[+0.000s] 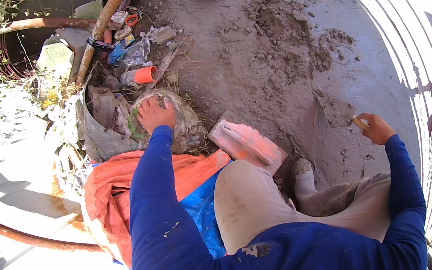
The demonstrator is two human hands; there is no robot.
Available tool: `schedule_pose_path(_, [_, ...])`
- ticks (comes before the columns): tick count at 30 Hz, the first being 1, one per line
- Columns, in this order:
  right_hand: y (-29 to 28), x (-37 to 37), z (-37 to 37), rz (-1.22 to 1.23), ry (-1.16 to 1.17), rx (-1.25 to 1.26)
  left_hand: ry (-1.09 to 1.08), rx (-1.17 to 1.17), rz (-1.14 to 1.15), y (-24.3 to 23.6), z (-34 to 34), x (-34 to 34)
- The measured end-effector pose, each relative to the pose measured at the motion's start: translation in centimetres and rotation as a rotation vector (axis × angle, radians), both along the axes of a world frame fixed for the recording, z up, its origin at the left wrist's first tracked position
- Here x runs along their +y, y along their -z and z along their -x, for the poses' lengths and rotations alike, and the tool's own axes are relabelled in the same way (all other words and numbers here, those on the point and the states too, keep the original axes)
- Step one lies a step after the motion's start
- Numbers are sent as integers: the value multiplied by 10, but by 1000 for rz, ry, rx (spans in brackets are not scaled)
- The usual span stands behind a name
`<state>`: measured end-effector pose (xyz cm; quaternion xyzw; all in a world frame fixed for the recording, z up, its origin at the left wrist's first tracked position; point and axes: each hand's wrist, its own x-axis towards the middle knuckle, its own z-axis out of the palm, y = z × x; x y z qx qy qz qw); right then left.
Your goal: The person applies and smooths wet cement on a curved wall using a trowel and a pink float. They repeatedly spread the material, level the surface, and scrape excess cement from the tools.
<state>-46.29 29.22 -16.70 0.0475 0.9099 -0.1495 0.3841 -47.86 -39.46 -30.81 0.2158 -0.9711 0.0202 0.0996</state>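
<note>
My right hand [377,129] grips the short handle of a trowel [335,109]. The trowel's mud-coated blade lies against the wet grey cement [303,89] on the ground. To the left, my left hand [156,114] is spread with its palm down. It rests on a dusty, rounded, pale bundle [185,118] that looks wrapped in plastic; what is inside cannot be made out. Between my hands, beside my knee, sits a pink-stained hand float [247,142] with a long bar-like handle.
Orange and blue tarps [118,187] lie under my left arm. Rubble, plastic scraps and an orange cup-shaped piece [145,75] litter the upper left, near a rusty pole [104,26]. Metal bars [392,16] line the right side. Rough cement lumps [290,30] spread ahead, with smoother cement to their right.
</note>
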Motion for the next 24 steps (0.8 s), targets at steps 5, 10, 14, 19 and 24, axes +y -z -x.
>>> schedule_pose_path(5, [-12,-17,1,-30,-27,-2,-14,-27,-31,-7,-2,1])
schedule_pose_path(10, [1,-8,-4,-30,-82,26,-30,-57,-15,-11,0,5])
schedule_pose_path(14, [9,3,-10,-27,-111,64,-51,-98,-8,-12,2,9])
schedule_pose_path(19, [17,9,-12,-7,-106,86,-37,-55,6,-4,-2,3])
schedule_pose_path(24, [18,12,-17,4,-127,115,-18,-33,15,-5,-1,6])
